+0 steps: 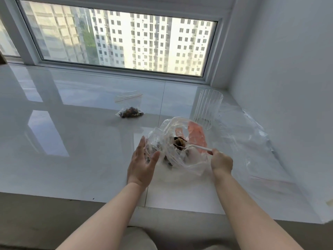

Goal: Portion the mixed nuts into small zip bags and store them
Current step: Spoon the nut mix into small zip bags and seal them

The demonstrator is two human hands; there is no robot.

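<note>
A: Glossy white worktop [81,141] under a wide window [119,40], tower blocks outside. What's on it?

B: One small zip bag [129,107], red seal strip, already holding a portion of nuts, lying well back toward the window. A ribbed clear glass [209,109] upright to the right, loose clear plastic sheeting [252,141] beyond it.

A: And the supply?

B: Large crumpled clear bag [180,150] of mixed nuts, centre front, between both hands. Orange patch showing on its far side.

A: Hands?

B: Left hand [142,163] flat-fingered, palm against the bag's left side, steadying it, not curled round anything. Right hand [221,161] pinches the white handle of a spoon [191,146]; handle runs left and slightly away from that hand, bowl sitting loaded with nuts inside the bag's mouth.

A: Next move?

B: Likely lifting the scoop out. No open small bag is plainly visible near the spoon; the filled one lies far left-forward, nearer the left hand.
</note>
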